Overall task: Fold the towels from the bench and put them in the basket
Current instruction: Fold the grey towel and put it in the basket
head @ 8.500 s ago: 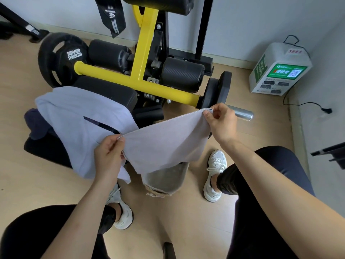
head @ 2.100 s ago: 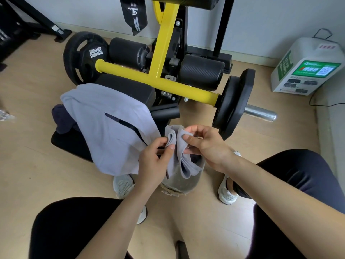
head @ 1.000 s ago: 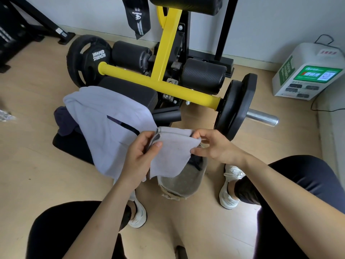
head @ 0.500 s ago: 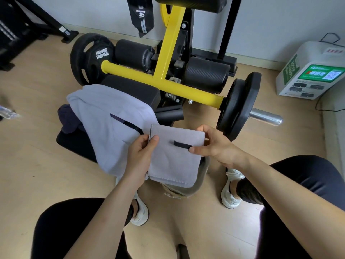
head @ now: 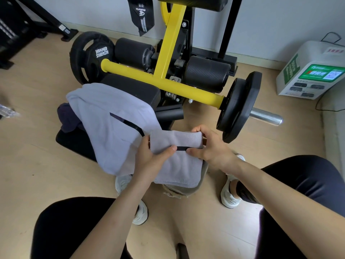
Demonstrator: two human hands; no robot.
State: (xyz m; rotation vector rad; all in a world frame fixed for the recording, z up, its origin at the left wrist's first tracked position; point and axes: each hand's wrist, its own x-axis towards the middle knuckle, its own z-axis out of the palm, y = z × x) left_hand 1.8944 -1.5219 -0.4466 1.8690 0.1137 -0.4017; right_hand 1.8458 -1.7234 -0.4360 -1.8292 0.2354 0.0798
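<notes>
I hold a folded light grey towel (head: 177,165) with a black loop, right over the beige basket (head: 197,187) on the floor between my feet. My left hand (head: 149,157) grips its left edge with the thumb on top. My right hand (head: 209,146) grips the right edge, thumb by the loop. The towel hides most of the basket; only its right and front rim shows. A larger light grey towel (head: 110,124) drapes over the black bench (head: 74,143), with a dark purple towel (head: 67,118) bunched under its left side.
The yellow and black weight machine (head: 168,53) stands just behind the bench, with weight plates (head: 239,107) and a steel bar end at the right. A white charging box (head: 313,70) with a cable stands at the wall on the right. My knees frame the basket.
The towel went from a wide spread to a small folded rectangle. In the last second my hands closed in on its edges and brought it lower over the basket.
</notes>
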